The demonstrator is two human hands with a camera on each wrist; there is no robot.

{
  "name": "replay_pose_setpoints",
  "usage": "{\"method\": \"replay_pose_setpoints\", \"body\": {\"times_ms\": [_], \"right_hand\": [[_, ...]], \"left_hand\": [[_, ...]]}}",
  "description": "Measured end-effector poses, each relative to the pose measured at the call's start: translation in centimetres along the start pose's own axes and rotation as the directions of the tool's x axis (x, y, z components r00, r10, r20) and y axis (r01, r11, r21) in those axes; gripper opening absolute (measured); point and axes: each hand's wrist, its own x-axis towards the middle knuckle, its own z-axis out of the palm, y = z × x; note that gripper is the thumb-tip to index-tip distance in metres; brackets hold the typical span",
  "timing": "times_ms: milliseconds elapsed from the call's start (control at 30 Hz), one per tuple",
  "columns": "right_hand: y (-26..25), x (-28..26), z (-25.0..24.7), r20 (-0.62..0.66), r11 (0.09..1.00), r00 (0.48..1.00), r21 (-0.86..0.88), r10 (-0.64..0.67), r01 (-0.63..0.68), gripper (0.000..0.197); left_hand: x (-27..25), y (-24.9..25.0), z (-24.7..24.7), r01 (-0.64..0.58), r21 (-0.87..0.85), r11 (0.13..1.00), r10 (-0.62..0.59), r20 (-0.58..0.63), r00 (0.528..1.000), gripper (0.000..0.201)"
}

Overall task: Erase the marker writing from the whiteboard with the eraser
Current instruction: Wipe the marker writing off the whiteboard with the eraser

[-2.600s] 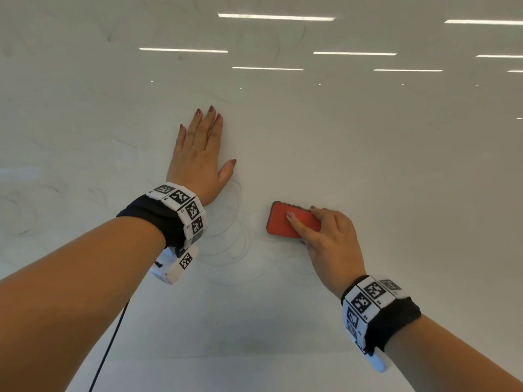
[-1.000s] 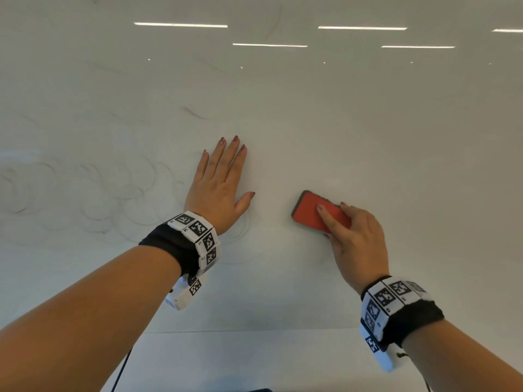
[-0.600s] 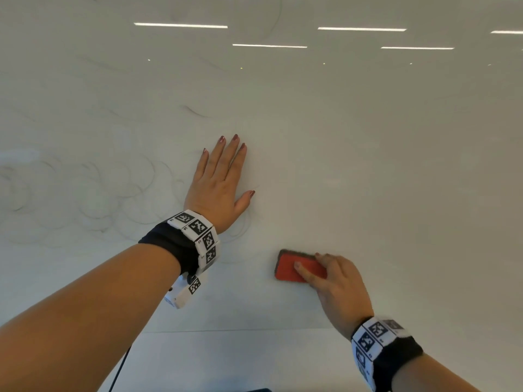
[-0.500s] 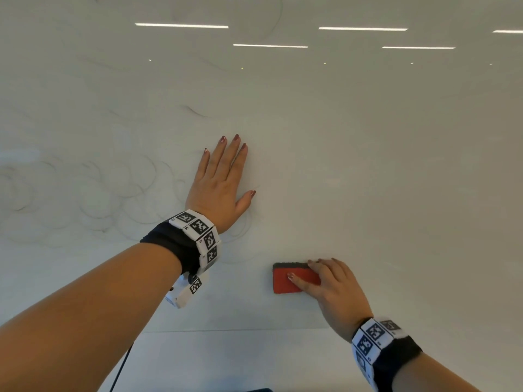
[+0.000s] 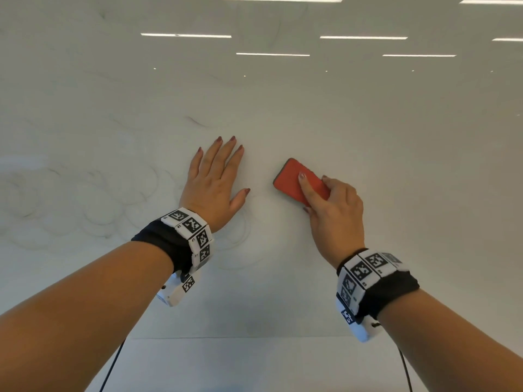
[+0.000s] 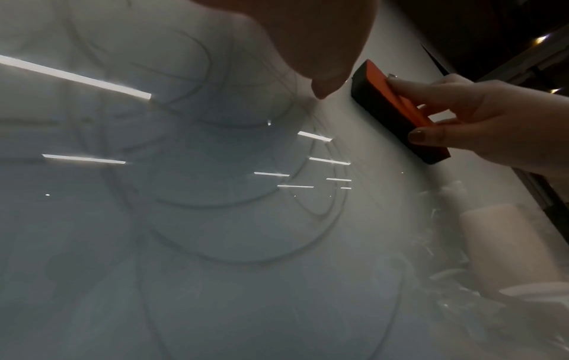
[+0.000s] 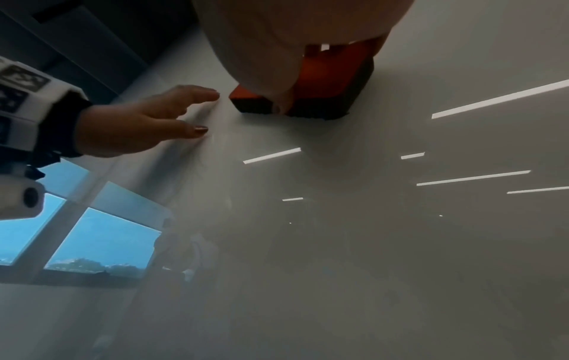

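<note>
The glossy whiteboard (image 5: 368, 131) fills the head view. Faint grey looping marker lines (image 5: 93, 205) run across its left half and curl under my left wrist (image 5: 240, 239); the left wrist view shows these lines (image 6: 240, 204) close up. My right hand (image 5: 334, 210) grips a red eraser (image 5: 294, 179) with a dark felt underside (image 6: 388, 114), pressed flat on the board and tilted up to the left. My left hand (image 5: 218, 179) lies flat on the board just left of the eraser, fingers straight. In the right wrist view the eraser (image 7: 326, 80) sits under my palm.
The board's lower edge (image 5: 254, 338) runs across the bottom of the head view. Ceiling lights (image 5: 362, 37) reflect in the upper board. Two thin cables (image 5: 113, 366) hang below my wrists. A window (image 7: 92, 233) shows beyond the board's left edge in the right wrist view.
My right hand has swept the eraser from low on the board, near its lower edge, back up to beside my left thumb. My left hand has stayed flat in place.
</note>
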Motion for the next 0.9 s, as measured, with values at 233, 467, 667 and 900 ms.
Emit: {"method": "replay_pose_setpoints", "body": {"times_ms": [233,467,667,900], "right_hand": [[-1.4,-1.5,1.5,0.021,0.969,0.972,-0.08,-0.234,0.235,0.072],[0.0,-4.5,1.5,0.282,0.846,0.82,-0.052,-0.498,0.531,0.073],[1.6,-0.6,0.1,0.097,0.926,0.932,-0.117,-0.348,0.358,0.072],[0.8,5.4,-2.0,0.006,0.991,0.998,-0.115,-0.069,0.07,0.061]], "left_hand": [[1.4,-1.3,-1.1,0.019,0.031,0.999,-0.019,0.002,1.0,0.07],[1.3,-1.3,-0.4,0.04,0.009,0.999,-0.04,0.016,0.999,0.069],[1.3,-1.6,-0.6,0.029,0.02,0.999,-0.029,0.005,1.0,0.07],[2.6,-3.3,-1.9,0.043,0.029,0.999,-0.042,-0.028,0.999,0.066]]}}
